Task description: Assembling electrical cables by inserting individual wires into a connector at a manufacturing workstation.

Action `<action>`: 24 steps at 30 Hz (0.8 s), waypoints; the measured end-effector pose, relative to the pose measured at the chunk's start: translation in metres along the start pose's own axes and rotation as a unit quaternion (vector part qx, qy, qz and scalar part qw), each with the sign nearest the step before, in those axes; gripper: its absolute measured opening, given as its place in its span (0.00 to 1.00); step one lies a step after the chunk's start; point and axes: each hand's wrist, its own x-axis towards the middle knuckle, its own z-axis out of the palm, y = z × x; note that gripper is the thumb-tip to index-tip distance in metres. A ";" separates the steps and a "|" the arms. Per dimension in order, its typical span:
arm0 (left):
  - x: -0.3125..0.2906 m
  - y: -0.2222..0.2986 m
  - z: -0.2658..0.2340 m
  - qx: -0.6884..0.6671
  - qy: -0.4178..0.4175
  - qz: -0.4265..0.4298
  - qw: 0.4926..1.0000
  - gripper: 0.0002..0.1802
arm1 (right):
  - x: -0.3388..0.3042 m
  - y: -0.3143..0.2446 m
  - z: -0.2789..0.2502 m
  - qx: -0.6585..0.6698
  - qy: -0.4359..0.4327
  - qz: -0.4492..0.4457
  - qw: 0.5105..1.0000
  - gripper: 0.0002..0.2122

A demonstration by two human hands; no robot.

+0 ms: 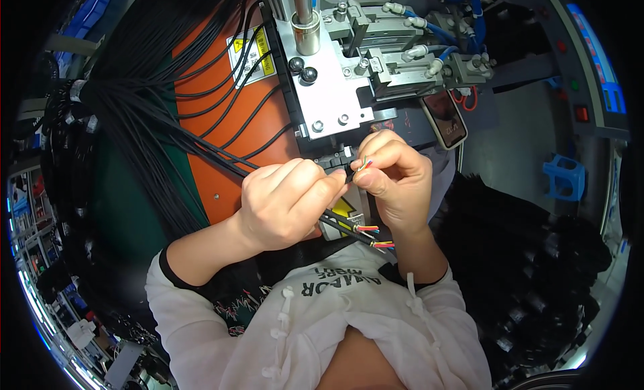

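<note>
My left hand (287, 201) is closed round a black cable close to its end, just in front of the metal machine (329, 98). Thumb and forefinger of my right hand (396, 178) pinch the thin coloured wires (364, 165) that come out of that cable's end. Both hands nearly touch at the fingertips. Below them, two more black cables (345, 223) stick out past my left hand, their stripped ends showing red, yellow and white wires (382, 244). My fingers hide part of the gripped cable. A small black fixture (332, 162) on the machine lies right behind my fingertips.
A thick bundle of black cables (134, 121) fans across an orange panel (235, 131) at left. Pneumatic cylinders with blue hoses (429, 44) top the machine. A phone (444, 119) leans at its right. Black cable heaps (523, 256) and a blue stool (563, 177) are farther right.
</note>
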 end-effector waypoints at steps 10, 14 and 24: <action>0.002 -0.003 0.003 0.046 0.018 0.001 0.999 0.10 | 0.003 -0.012 0.002 -0.333 0.034 -0.144 0.931 0.07; 0.001 -0.005 0.004 0.085 0.023 0.016 0.996 0.12 | 0.004 -0.020 -0.008 -0.312 -0.010 -0.049 0.949 0.06; -0.004 0.010 0.008 0.126 -0.098 -0.019 0.987 0.20 | 0.003 -0.004 -0.027 -0.327 -0.027 0.024 0.944 0.03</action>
